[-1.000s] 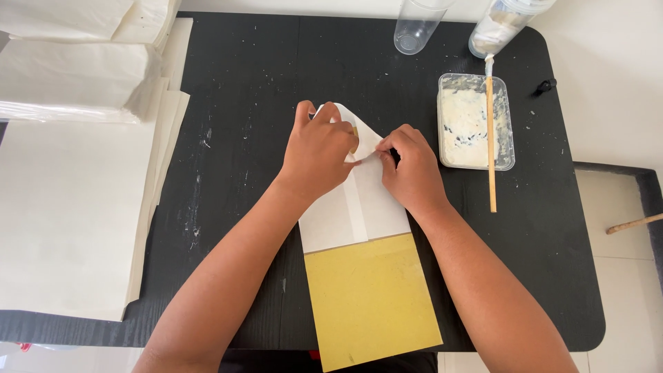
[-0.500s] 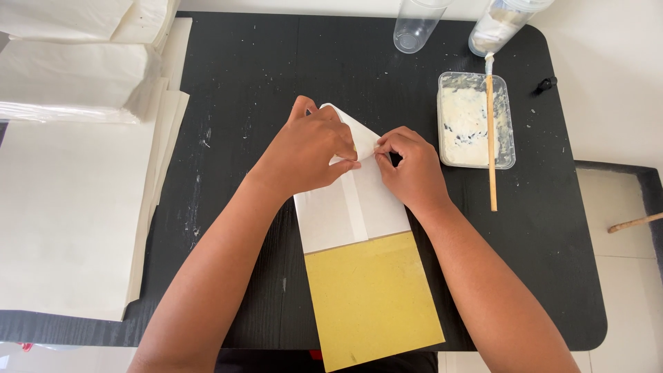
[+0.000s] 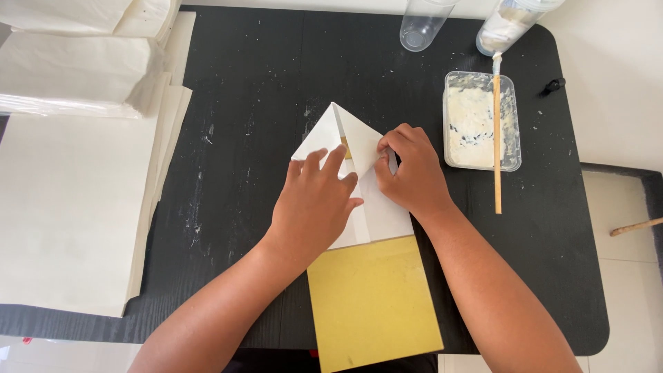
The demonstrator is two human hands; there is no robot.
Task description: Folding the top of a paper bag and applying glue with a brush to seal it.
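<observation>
White paper (image 3: pixel 324 135) folded to a peaked top, just above yellow board (image 3: pixel 373 304); left hand (image 3: pixel 314 207) and right hand (image 3: pixel 407 169) press flat on it, side by side.

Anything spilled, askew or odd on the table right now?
Dried white smears speckle the black table left of the folded white paper. The stick lies across the paste tray, its end overhanging the rim. Nothing looks damaged.
</observation>
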